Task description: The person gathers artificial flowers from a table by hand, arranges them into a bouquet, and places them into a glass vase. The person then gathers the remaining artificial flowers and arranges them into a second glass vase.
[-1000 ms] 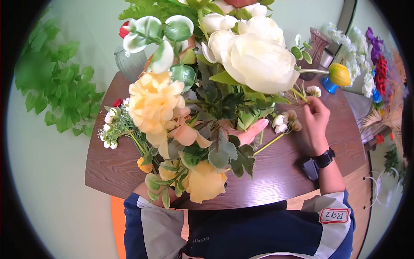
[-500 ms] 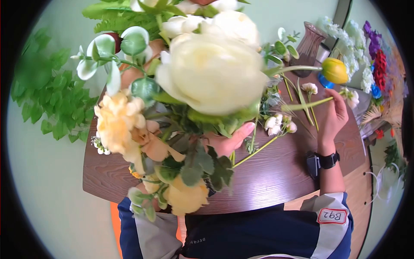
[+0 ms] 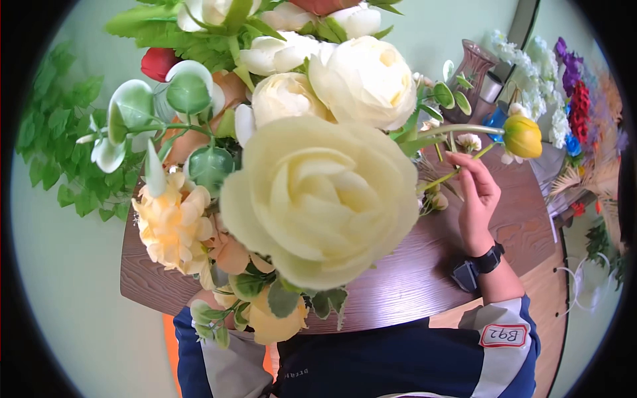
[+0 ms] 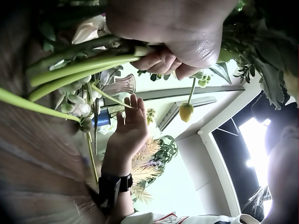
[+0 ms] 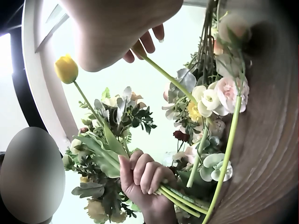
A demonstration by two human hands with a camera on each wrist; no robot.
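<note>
A large bouquet of artificial flowers fills the middle of the head view. Its biggest bloom, a cream-white flower (image 3: 318,199), hides my left hand there. In the right wrist view my left hand (image 5: 147,179) grips the bouquet's green stems (image 5: 182,203), fingers curled round them. A yellow tulip (image 3: 522,136) sticks out from the bouquet toward the right. Beside it, my right hand (image 3: 479,199) pinches a thin green flower stem (image 5: 168,77) between thumb and fingers. Small white petals at that stem's upper end show partly behind the tulip.
On the brown wooden table (image 3: 391,298) lie loose flowers, among them a small white one (image 3: 469,142). A purplish glass vase (image 3: 472,69) stands at the back right. Green leaves (image 3: 63,146) hang on the left wall, and colourful flowers (image 3: 578,113) stand beyond the right edge.
The bouquet has shifted left, and its big white flower has turned toward the head camera, covering my left hand. My right hand moved right, then back left, with the stem still pinched.
</note>
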